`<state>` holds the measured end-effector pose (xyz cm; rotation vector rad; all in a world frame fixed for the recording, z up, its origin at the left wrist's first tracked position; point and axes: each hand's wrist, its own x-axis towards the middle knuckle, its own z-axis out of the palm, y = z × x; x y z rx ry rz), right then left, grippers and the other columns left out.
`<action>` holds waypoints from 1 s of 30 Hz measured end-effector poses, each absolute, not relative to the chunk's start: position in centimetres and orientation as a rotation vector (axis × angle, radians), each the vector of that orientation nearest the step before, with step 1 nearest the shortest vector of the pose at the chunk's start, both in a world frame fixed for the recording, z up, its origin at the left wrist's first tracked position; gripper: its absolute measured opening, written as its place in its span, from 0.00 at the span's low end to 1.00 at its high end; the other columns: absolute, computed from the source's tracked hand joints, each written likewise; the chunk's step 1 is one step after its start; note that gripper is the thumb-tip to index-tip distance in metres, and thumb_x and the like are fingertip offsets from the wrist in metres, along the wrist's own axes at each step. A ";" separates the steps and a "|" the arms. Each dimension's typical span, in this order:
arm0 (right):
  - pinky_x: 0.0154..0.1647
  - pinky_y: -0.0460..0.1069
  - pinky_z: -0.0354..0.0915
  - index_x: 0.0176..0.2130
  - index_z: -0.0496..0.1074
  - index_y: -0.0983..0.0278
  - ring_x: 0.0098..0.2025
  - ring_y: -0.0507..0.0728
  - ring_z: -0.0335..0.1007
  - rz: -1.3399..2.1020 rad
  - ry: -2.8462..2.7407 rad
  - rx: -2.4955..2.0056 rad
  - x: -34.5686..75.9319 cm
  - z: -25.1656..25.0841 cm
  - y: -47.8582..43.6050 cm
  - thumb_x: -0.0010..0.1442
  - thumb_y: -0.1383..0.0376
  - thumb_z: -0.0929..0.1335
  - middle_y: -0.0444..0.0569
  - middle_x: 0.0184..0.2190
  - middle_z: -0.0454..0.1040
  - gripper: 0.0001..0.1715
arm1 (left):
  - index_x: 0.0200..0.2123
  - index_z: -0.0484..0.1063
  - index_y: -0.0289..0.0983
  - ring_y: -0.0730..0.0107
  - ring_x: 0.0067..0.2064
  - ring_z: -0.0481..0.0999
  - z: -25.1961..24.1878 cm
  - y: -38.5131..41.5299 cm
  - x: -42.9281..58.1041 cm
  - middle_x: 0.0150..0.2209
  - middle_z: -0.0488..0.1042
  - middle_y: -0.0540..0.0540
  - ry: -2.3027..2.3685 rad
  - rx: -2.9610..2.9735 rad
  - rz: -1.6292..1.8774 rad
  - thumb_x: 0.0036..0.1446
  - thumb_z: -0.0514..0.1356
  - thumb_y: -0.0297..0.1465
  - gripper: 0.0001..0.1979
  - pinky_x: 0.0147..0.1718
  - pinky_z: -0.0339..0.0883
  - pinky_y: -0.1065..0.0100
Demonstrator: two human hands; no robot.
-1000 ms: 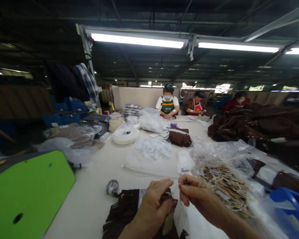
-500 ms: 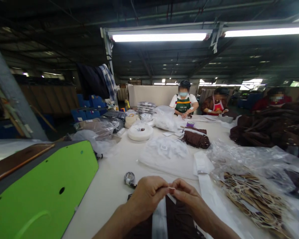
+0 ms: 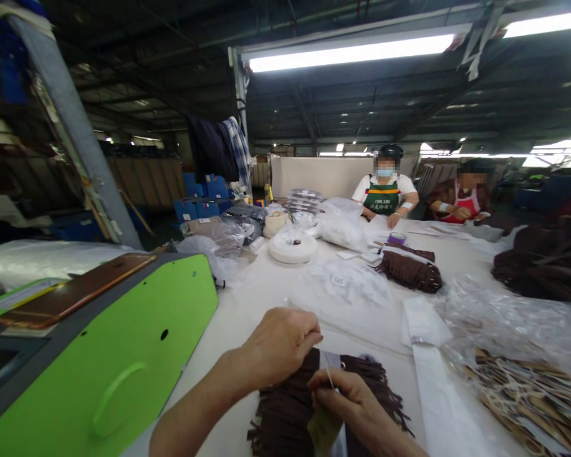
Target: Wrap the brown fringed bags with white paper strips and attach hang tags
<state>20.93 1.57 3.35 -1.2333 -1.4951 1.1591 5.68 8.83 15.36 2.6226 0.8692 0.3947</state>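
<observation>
- A dark brown fringed fabric piece [image 3: 284, 416] is laid at six o'clock on the white tabletop [image 3: 231, 343], beneath both hands.
- A thin white string [image 3: 328, 371] is pinched high by the left hand [image 3: 282, 346], lower by the right hand [image 3: 354, 406].
- A flat olive-tan tag [image 3: 322, 431] is seen beneath the right hand.
- Tan tags with pale cords [image 3: 535, 400] are heaped at four o'clock.

"Type of premises?"
"A factory workshop handling fringed brown goods [image 3: 285, 406]. Fluorescent light [image 3: 352, 54] mounted under a dark, high roof, upper frame."
"Evidence of production?"
"One broad white surface [image 3: 240, 304] bearing a white roll [image 3: 285, 252], clear plastic bags [image 3: 499, 311] and, lower right, a heap of corded brown pieces [image 3: 528, 400]."
"Personnel?"
"Two co-workers, right of centre, in green apron [image 3: 385, 202] and red apron [image 3: 462, 206]."
"Storage?"
"Blue bins [image 3: 197, 209], left of centre."
</observation>
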 end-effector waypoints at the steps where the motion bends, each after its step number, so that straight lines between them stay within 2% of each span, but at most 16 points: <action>1: 0.38 0.50 0.61 0.35 0.73 0.63 0.35 0.56 0.66 1.146 -1.527 -1.232 21.0 3.6 1.7 0.53 0.59 0.67 0.46 0.30 0.72 0.11 | 0.28 0.72 0.36 0.70 0.31 0.71 15.2 8.9 5.6 0.27 0.75 0.49 0.869 2.639 0.353 0.57 0.54 0.28 0.08 0.30 0.57 0.72; 3: 0.47 0.52 0.59 0.42 0.71 0.61 0.42 0.58 0.65 1.149 -1.547 -1.129 21.0 4.3 2.2 0.49 0.62 0.71 0.46 0.37 0.71 0.18 | 0.27 0.72 0.36 0.70 0.29 0.71 14.8 9.1 5.5 0.27 0.75 0.48 0.852 2.650 0.268 0.56 0.55 0.28 0.08 0.27 0.55 0.72; 5: 0.48 0.51 0.58 0.48 0.67 0.59 0.43 0.56 0.64 1.246 -1.450 -0.959 20.6 5.1 2.8 0.48 0.62 0.71 0.45 0.37 0.70 0.26 | 0.26 0.72 0.36 0.72 0.27 0.69 14.3 9.4 5.6 0.25 0.74 0.49 0.818 2.621 0.213 0.54 0.55 0.27 0.07 0.25 0.52 0.72; 7: 0.38 0.48 0.61 0.50 0.66 0.59 0.32 0.52 0.63 1.348 -1.316 -0.889 20.1 5.5 3.5 0.52 0.59 0.69 0.42 0.29 0.66 0.24 | 0.25 0.72 0.37 0.73 0.25 0.66 13.8 9.8 5.5 0.22 0.72 0.51 0.808 2.537 0.236 0.52 0.56 0.26 0.07 0.25 0.50 0.72; 9: 0.25 0.44 0.55 0.47 0.66 0.61 0.24 0.48 0.54 1.342 -1.279 -0.984 19.6 5.3 4.1 0.57 0.55 0.66 0.38 0.23 0.58 0.20 | 0.23 0.71 0.36 0.74 0.24 0.64 13.1 10.5 5.2 0.20 0.68 0.52 0.831 2.439 0.287 0.51 0.56 0.26 0.07 0.24 0.48 0.72; 10: 0.23 0.43 0.52 0.46 0.67 0.62 0.22 0.48 0.50 1.284 -1.311 -1.067 19.5 5.1 4.4 0.58 0.53 0.65 0.38 0.22 0.55 0.20 | 0.22 0.70 0.36 0.74 0.24 0.63 12.7 10.9 4.9 0.19 0.66 0.52 0.847 2.394 0.311 0.51 0.56 0.26 0.07 0.24 0.48 0.72; 12: 0.22 0.44 0.49 0.44 0.68 0.62 0.23 0.48 0.48 1.128 -1.421 -1.233 19.5 4.4 5.0 0.59 0.52 0.64 0.37 0.21 0.53 0.20 | 0.21 0.69 0.35 0.75 0.24 0.62 11.6 11.9 4.4 0.18 0.64 0.53 0.867 2.314 0.333 0.50 0.56 0.27 0.08 0.24 0.48 0.72; 15: 0.27 0.45 0.56 0.43 0.71 0.61 0.26 0.50 0.57 0.918 -1.588 -1.321 19.9 3.7 6.0 0.60 0.53 0.63 0.41 0.23 0.63 0.18 | 0.20 0.68 0.35 0.76 0.23 0.61 9.8 13.4 3.9 0.18 0.63 0.54 0.895 2.155 0.380 0.49 0.56 0.30 0.08 0.22 0.48 0.74; 19: 0.31 0.45 0.63 0.36 0.76 0.60 0.30 0.53 0.68 0.722 -1.646 -1.303 20.4 4.1 8.0 0.59 0.55 0.65 0.46 0.28 0.74 0.15 | 0.20 0.66 0.35 0.76 0.21 0.59 8.3 15.1 4.0 0.17 0.60 0.54 0.923 1.941 0.481 0.48 0.55 0.36 0.11 0.20 0.50 0.74; 25: 0.27 0.44 0.63 0.30 0.77 0.61 0.27 0.53 0.69 0.735 -1.656 -1.405 21.0 5.5 11.8 0.55 0.56 0.66 0.44 0.24 0.76 0.15 | 0.21 0.64 0.36 0.77 0.21 0.56 6.4 17.2 4.7 0.16 0.58 0.55 1.007 1.715 0.644 0.48 0.53 0.43 0.16 0.21 0.52 0.74; 28: 0.27 0.44 0.61 0.28 0.77 0.61 0.26 0.52 0.68 0.832 -1.828 -1.475 21.3 4.7 13.9 0.56 0.56 0.64 0.43 0.22 0.75 0.16 | 0.24 0.66 0.35 0.76 0.20 0.60 3.5 18.0 4.5 0.17 0.62 0.54 1.058 1.647 0.577 0.53 0.49 0.44 0.18 0.21 0.56 0.74; 30: 0.26 0.45 0.60 0.30 0.77 0.60 0.25 0.52 0.68 0.878 -1.925 -1.562 21.6 3.6 15.1 0.57 0.55 0.64 0.43 0.22 0.74 0.16 | 0.27 0.67 0.34 0.75 0.19 0.63 1.0 18.1 4.1 0.19 0.67 0.51 1.142 1.631 0.519 0.57 0.45 0.41 0.19 0.20 0.57 0.74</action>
